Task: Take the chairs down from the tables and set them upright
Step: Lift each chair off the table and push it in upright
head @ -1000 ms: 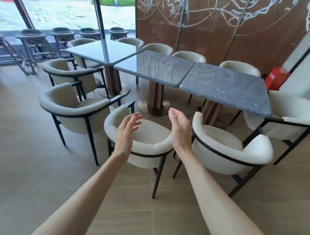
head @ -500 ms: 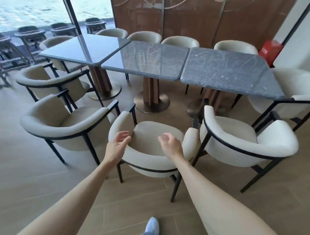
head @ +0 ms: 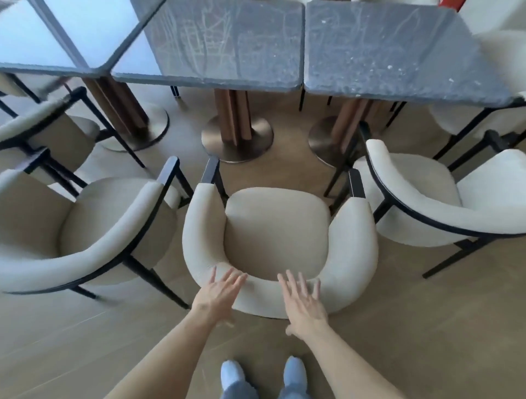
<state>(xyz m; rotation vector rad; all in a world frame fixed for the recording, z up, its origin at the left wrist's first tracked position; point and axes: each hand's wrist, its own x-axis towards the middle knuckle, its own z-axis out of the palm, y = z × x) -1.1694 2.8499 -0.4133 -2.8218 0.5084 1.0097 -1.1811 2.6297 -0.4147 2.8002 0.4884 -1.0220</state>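
Floor [head: 427,327] of pale wood-look planks. Three dark, glossy, stone-patterned square counters [head: 227,42] stand edge to edge in a row, each on a brown fluted pedestal [head: 232,116] with a round metal base [head: 237,142]. Pale daylight glares on the leftmost top. A red object [head: 451,2] shows at the upper right edge.

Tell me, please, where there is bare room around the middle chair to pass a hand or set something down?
Bare floor lies between the middle chair and the table bases, and behind its backrest by the feet. Both sides are crowded by neighbouring chairs. All three tabletops are bare.
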